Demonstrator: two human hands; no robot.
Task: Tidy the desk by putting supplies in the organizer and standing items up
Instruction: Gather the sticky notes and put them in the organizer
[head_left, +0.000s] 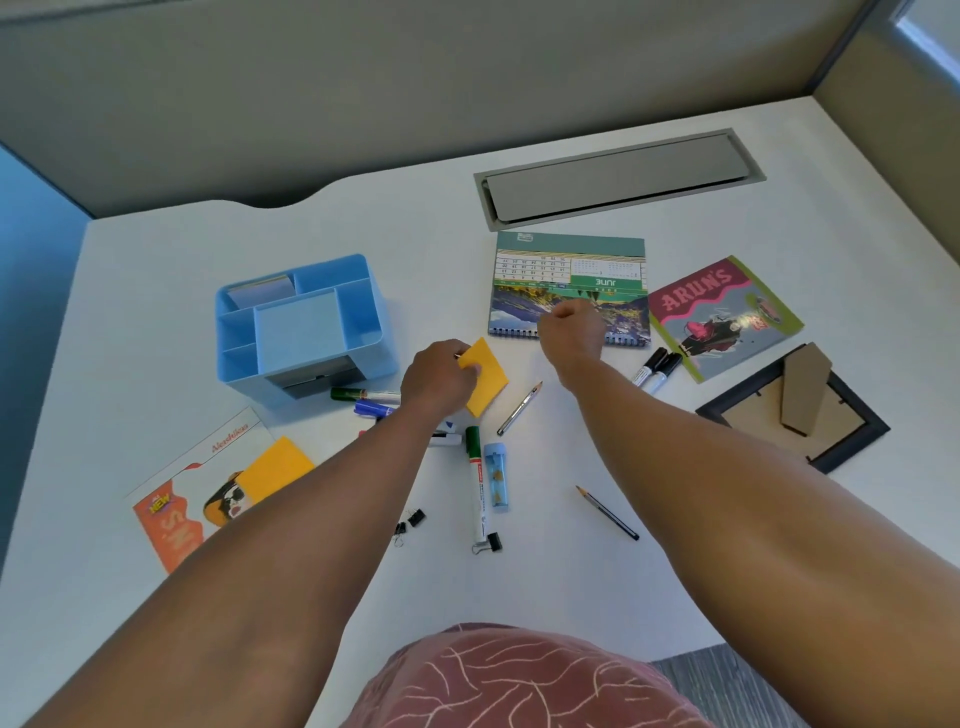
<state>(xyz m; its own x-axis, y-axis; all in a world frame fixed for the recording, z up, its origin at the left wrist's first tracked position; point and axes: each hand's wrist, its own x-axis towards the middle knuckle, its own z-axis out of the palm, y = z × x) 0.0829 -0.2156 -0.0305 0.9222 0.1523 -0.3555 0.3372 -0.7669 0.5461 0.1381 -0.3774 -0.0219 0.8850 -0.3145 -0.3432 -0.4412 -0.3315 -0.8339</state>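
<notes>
**Sticky pad in one hand, calendar under the other**

From the head camera, the left hand (441, 376) is pinching a yellow sticky pad (485, 375) at its left edge, thumb and fingers curled round it, just to the right of the blue organizer (304, 325) sitting on the white tabletop (649, 571). The right hand's (570, 330) grip is clenched over the lower edge of the desk calendar (569, 283), which is lying flat — whether the fingers are actually grasping it cannot be told.

Supplies are lying scattered near the hands: a green marker (477, 480) beside a small blue sharpener (496, 483), a silver pencil (519, 408) between the two forearms, a dark pencil (608, 513) nearer the body, and binder clips (488, 543) at the marker's near end. More markers (366, 400) are lying just in front of the organizer, partly hidden by the left wrist. Two black pens (655, 371) are resting beside the calendar's right corner.

A pink card (722, 317) is lying right of the calendar, and a picture frame (795, 410) is lying face down — its stand showing. A second yellow pad (275, 467) is resting on an orange leaflet (192, 493) at the left.
</notes>
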